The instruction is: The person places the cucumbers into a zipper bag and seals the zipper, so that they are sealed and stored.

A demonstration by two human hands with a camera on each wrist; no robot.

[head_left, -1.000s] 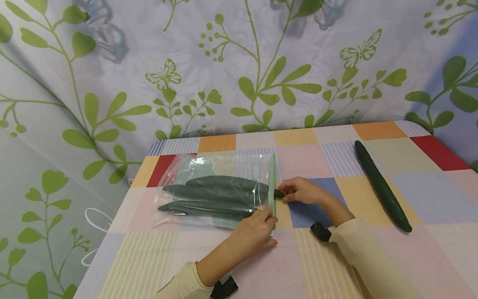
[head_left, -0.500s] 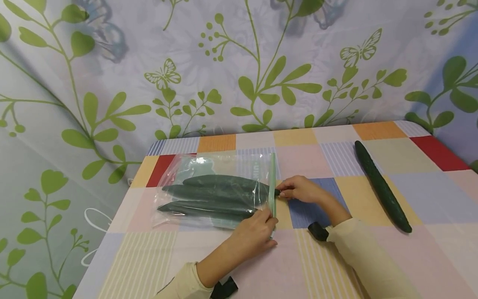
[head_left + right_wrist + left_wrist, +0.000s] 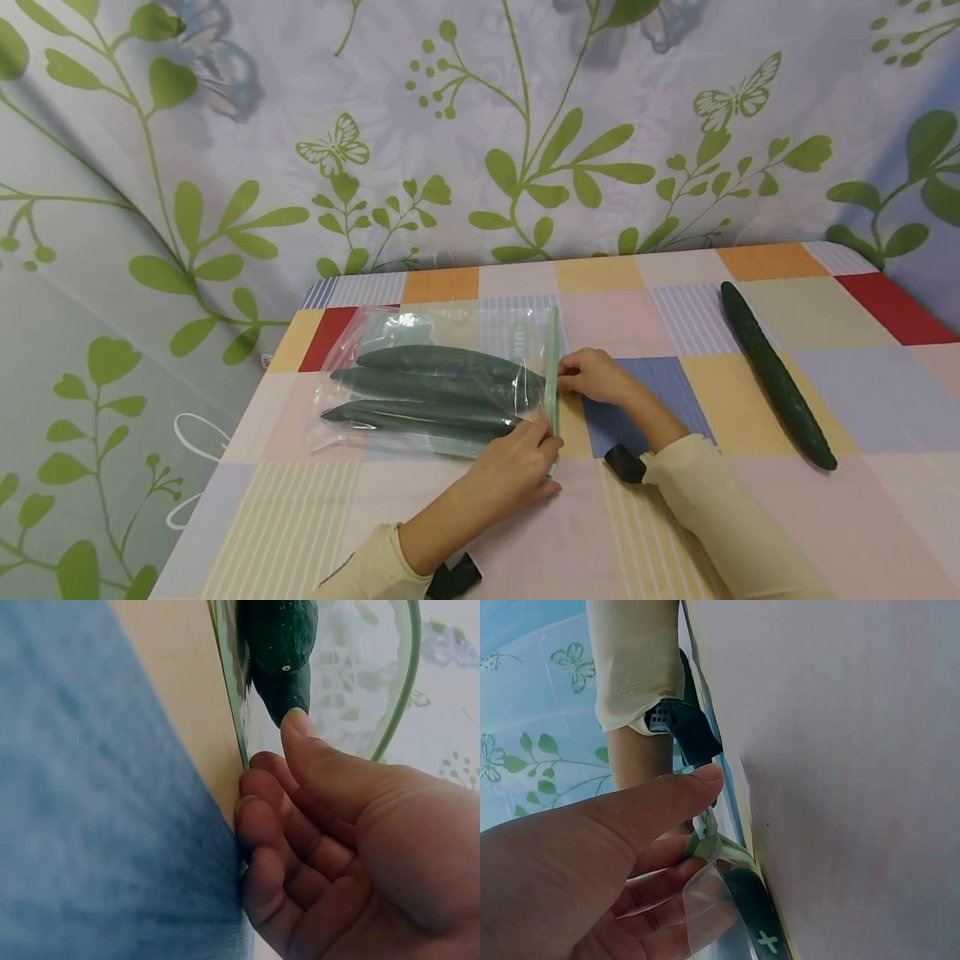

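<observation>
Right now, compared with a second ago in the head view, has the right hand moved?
Yes. Judged against the blue cloth square on the table, the right hand has shifted left, closer to the bag's green strip.

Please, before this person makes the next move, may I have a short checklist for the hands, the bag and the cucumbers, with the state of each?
1. Left hand holds the bag at its mouth: ok, it grips by the green rim.
2. Mouth open: ok, the rim's sides stand apart in the right wrist view.
3. Nearest cucumber's end within the rim: ok, as it appears there.
4. Right hand free of that cucumber: cannot tell; the thumb is at its tip.
5. Loose cucumber bagged: not ok, it lies on the table.
</observation>
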